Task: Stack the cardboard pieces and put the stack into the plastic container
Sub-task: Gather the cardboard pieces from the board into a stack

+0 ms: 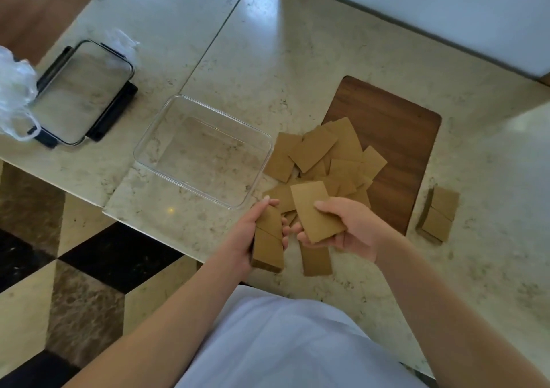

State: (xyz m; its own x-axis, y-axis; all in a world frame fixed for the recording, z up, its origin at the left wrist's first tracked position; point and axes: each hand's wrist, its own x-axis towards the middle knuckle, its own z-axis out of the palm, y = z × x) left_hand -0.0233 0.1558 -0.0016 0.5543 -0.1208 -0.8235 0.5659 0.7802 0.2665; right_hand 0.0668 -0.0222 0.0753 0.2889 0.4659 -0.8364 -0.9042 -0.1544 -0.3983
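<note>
Left hand (pixel 253 232): fingers curled round a thick stack of cardboard pieces (pixel 268 243), held over the table edge.
Right hand (pixel 348 227): thumb pinches one single cardboard piece (pixel 317 215), just beside the stack.
Loose pile (pixel 324 155): scattered on the marble table (pixel 327 45), partly over a wooden board (pixel 395 137).
Second stack (pixel 437 215): lying apart, on the right.
Plastic container (pixel 204 151): clear (nothing inside), left of the pile.
Lid (pixel 80 93): further left.

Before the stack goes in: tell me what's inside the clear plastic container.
Nothing is inside the clear plastic container; only the marble tabletop shows through its base. No part of its inside is covered.
</note>
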